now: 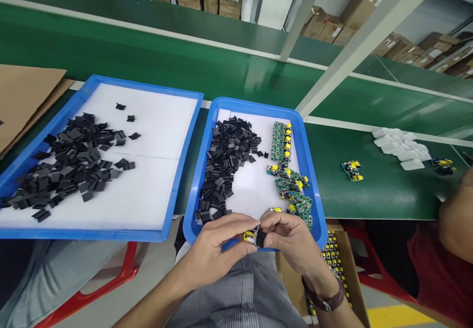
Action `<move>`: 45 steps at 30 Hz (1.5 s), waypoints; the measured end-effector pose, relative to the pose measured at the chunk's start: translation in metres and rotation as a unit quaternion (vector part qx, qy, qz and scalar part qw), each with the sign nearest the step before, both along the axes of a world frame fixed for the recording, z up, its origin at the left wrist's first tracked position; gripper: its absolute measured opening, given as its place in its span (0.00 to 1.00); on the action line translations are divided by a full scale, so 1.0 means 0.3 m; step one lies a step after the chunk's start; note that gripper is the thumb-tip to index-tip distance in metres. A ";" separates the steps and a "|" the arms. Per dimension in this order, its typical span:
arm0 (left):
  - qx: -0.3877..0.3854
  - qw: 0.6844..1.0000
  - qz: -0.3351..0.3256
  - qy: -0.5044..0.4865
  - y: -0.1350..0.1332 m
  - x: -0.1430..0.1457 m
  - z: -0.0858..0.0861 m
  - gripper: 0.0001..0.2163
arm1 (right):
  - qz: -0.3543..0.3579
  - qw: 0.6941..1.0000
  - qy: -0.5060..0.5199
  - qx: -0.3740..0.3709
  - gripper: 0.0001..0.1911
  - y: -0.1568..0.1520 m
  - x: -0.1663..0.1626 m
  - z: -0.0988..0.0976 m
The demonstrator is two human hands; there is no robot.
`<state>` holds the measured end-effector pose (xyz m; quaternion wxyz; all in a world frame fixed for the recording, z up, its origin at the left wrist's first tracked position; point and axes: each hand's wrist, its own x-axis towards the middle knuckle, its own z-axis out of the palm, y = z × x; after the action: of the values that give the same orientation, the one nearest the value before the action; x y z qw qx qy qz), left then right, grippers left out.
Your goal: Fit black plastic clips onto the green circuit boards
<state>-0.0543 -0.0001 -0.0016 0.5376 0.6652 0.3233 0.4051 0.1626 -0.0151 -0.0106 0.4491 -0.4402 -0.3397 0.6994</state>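
Over the near edge of the middle blue tray (318, 205), my left hand (216, 249) pinches a small circuit board (250, 236) with a yellow part on it. Facing it, my right hand (293, 242) is closed on a folded black plastic piece (260, 239), which touches the board. Fingertips hide part of both. Many more black pieces (232, 143) are heaped along the tray's left side. On its right side are green boards with yellow parts, some in a neat row (279, 141), others in a loose pile (301, 202) just beyond my right hand.
Another blue tray (190, 155) on the left bears a heap of black pieces (77, 155). To the right, boards (353, 169) and white plastic parts (401, 143) lie on the green bench. A carton (356, 288) of boards stands below. People sit on both sides; a slanted post (354, 57) rises behind.
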 end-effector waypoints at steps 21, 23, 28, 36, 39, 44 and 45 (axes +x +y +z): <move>0.045 0.998 -0.018 0.047 -0.015 -0.009 -0.011 0.21 | 0.038 0.997 0.029 -0.059 0.17 0.028 -0.016 0.009; 0.039 0.998 -0.023 0.047 -0.017 -0.006 -0.010 0.21 | 0.043 0.996 0.038 -0.061 0.18 0.029 -0.019 0.010; 0.028 0.998 -0.017 0.049 -0.022 0.003 -0.013 0.21 | 0.058 0.995 0.054 -0.054 0.19 0.033 -0.014 0.006; 0.027 0.999 -0.014 0.012 -0.018 0.015 -0.030 0.25 | 0.079 0.993 0.071 -0.049 0.17 0.022 0.019 -0.015; 0.029 1.000 0.000 0.013 -0.014 0.020 -0.032 0.24 | 0.081 0.992 0.071 -0.062 0.20 0.022 0.019 -0.015; 0.020 0.999 -0.001 0.025 -0.016 0.016 -0.023 0.23 | 0.086 0.991 0.074 -0.076 0.20 0.031 0.020 -0.016; 0.018 1.000 -0.004 0.023 -0.016 0.016 -0.020 0.22 | 0.091 0.990 0.076 -0.078 0.20 0.033 0.022 -0.016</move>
<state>-0.0497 -0.0049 -0.0077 0.5194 0.6851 0.3261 0.3931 0.1691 -0.0052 -0.0155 0.3724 -0.3868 -0.2874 0.7932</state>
